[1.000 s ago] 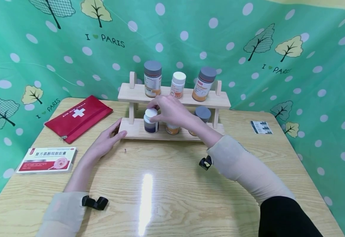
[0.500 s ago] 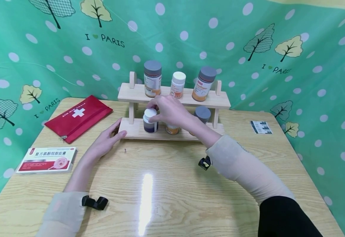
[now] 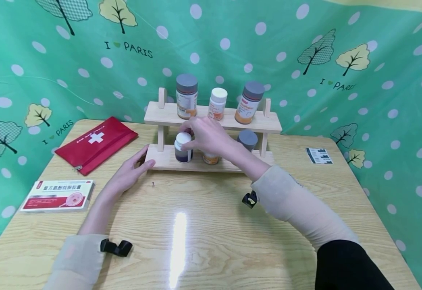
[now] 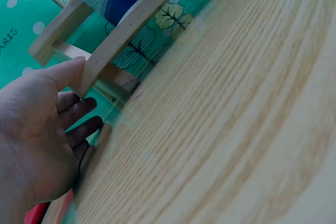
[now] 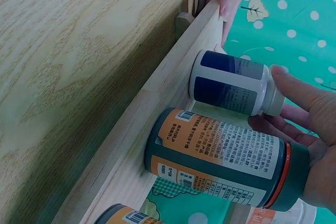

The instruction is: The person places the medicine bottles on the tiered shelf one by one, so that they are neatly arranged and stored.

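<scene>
A two-tier wooden shelf [image 3: 152, 114] stands at the back of the table. My left hand [image 3: 129, 171] grips the left end of its lower board, the thumb at the front corner [image 4: 79, 65]. My right hand [image 3: 208, 137] reaches between the tiers, thumb and fingers pinching a white-capped pill bottle with a dark blue label [image 3: 183, 154] near its cap. The bottle stands upright at the left of the lower board. Beside it, a dark bottle with an orange label [image 5: 215, 156] is mostly covered by the right hand in the head view. A grey-capped bottle [image 3: 247, 139] stands further right, partly behind the forearm.
On the upper tier are two grey-capped bottles, one left [image 3: 187, 96] and one right [image 3: 248, 102], with a white-capped bottle [image 3: 217, 104] between them. A red first aid pouch [image 3: 96, 143] and a medicine box [image 3: 58, 196] lie left. A small printed card [image 3: 319, 156] lies right.
The blue-labelled pill bottle has shifted slightly left on the lower board, with my right hand still pinching it. My left hand stays at the shelf's end.
</scene>
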Motion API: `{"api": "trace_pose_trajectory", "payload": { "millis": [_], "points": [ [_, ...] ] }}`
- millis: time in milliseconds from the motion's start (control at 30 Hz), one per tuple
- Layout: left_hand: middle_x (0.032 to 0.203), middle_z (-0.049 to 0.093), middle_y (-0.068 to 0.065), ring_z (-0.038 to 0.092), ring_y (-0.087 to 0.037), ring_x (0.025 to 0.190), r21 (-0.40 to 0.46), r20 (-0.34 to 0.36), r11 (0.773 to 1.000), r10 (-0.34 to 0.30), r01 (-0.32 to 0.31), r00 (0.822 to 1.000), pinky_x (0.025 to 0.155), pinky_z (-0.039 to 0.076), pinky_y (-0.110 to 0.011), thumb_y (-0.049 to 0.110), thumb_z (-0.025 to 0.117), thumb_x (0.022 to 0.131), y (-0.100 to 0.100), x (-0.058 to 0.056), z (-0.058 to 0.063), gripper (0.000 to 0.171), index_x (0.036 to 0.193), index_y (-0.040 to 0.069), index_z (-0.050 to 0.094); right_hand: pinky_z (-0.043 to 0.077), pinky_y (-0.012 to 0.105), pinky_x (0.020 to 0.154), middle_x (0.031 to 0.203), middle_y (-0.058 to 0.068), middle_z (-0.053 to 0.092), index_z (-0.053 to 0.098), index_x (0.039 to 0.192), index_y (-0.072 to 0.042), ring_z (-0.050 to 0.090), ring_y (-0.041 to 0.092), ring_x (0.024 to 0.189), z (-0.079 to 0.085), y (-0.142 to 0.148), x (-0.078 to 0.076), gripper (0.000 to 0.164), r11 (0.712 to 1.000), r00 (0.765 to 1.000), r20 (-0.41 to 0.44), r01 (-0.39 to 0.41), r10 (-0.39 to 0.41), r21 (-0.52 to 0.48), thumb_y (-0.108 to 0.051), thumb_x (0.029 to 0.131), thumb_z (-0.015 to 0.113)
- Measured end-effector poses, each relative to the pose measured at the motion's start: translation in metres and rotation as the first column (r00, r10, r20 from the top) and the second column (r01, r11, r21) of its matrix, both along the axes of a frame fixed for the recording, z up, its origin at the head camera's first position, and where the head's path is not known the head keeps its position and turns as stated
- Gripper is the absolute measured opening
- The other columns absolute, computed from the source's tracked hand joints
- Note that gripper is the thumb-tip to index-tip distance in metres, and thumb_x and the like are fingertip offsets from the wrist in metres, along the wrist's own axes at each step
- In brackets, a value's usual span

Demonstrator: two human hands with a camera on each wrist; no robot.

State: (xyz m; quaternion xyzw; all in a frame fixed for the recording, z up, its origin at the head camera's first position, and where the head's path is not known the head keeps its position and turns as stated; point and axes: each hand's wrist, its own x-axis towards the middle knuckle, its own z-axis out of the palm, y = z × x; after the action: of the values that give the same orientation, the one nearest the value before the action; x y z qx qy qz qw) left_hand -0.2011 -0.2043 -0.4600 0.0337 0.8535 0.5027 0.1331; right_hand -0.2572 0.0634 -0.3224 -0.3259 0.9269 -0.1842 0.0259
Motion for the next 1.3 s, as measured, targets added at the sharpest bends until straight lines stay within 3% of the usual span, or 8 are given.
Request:
{"api": "trace_pose_trajectory", "payload": {
  "millis": [400, 567, 733, 967, 1100, 1300],
  "points": [
    [0.176, 0.008, -0.009, 0.003, -0.04, 0.162, -0.005, 0.002, 1.0, -0.004, 0.004, 1.0, 0.128, 0.011, -0.067, 0.059, 0.053, 0.102, -0.003, -0.001, -0.006, 0.084, 0.166, 0.032, 0.008, 0.059, 0.031, 0.093, 0.125, 0.002, 0.074, 0.068, 0.135, -0.016, 0.07, 0.014, 0.111, 0.012, 0.011, 0.002, 0.055, 1.0, 1.0, -0.027, 0.013, -0.013, -0.01, -0.04, 0.088, 0.082],
    [0.176, 0.009, -0.008, 0.003, -0.039, 0.162, -0.01, 0.006, 1.0, -0.003, 0.003, 1.0, 0.128, 0.01, -0.067, 0.06, 0.053, 0.101, -0.007, -0.002, -0.01, 0.084, 0.166, 0.033, 0.007, 0.058, 0.03, 0.092, 0.13, 0.002, 0.071, 0.068, 0.136, -0.016, 0.069, 0.014, 0.111, 0.018, 0.028, 0.006, 0.053, 0.997, 0.998, -0.056, 0.005, -0.009, -0.075, -0.038, 0.09, 0.081],
    [0.175, 0.009, -0.009, 0.003, -0.04, 0.162, -0.014, 0.005, 1.0, 0.003, -0.003, 1.0, 0.128, 0.01, -0.067, 0.06, 0.053, 0.102, -0.011, -0.003, -0.013, 0.085, 0.167, 0.031, 0.007, 0.059, 0.035, 0.095, 0.129, 0.006, 0.072, 0.07, 0.132, -0.012, 0.07, 0.018, 0.109, 0.022, 0.049, 0.01, 0.049, 0.987, 0.997, -0.072, 0.007, -0.019, -0.16, -0.032, 0.089, 0.082],
    [0.175, 0.009, -0.011, 0.004, -0.041, 0.162, -0.026, -0.002, 1.0, 0.006, -0.006, 1.0, 0.128, 0.01, -0.067, 0.059, 0.053, 0.102, -0.016, -0.005, -0.015, 0.085, 0.167, 0.027, 0.008, 0.06, 0.038, 0.09, 0.125, 0.004, 0.073, 0.072, 0.128, -0.015, 0.072, 0.019, 0.106, 0.02, 0.081, 0.015, 0.045, 0.983, 0.988, -0.139, 0.037, -0.063, -0.182, -0.031, 0.088, 0.084],
    [0.175, 0.012, -0.013, 0.009, -0.041, 0.162, -0.061, -0.034, 0.998, -0.011, 0.009, 0.999, 0.128, 0.014, -0.066, 0.057, 0.053, 0.103, -0.019, -0.006, -0.013, 0.085, 0.167, 0.024, 0.01, 0.06, 0.04, 0.088, 0.123, 0.007, 0.073, 0.072, 0.127, -0.013, 0.071, 0.021, 0.105, 0.017, 0.104, 0.018, 0.044, 0.982, 0.981, -0.169, 0.06, -0.092, -0.18, -0.03, 0.088, 0.083],
    [0.169, 0.029, -0.021, 0.034, -0.045, 0.153, -0.096, -0.144, 0.994, -0.062, 0.049, 0.988, 0.124, 0.029, -0.062, 0.045, 0.057, 0.105, -0.027, -0.009, -0.003, 0.08, 0.166, 0.014, 0.018, 0.058, 0.045, 0.088, 0.119, 0.009, 0.073, 0.072, 0.127, -0.011, 0.069, 0.026, 0.105, 0.009, 0.147, 0.022, 0.043, 0.976, 0.964, -0.197, 0.145, -0.177, -0.164, -0.027, 0.089, 0.083]
  ]
}}
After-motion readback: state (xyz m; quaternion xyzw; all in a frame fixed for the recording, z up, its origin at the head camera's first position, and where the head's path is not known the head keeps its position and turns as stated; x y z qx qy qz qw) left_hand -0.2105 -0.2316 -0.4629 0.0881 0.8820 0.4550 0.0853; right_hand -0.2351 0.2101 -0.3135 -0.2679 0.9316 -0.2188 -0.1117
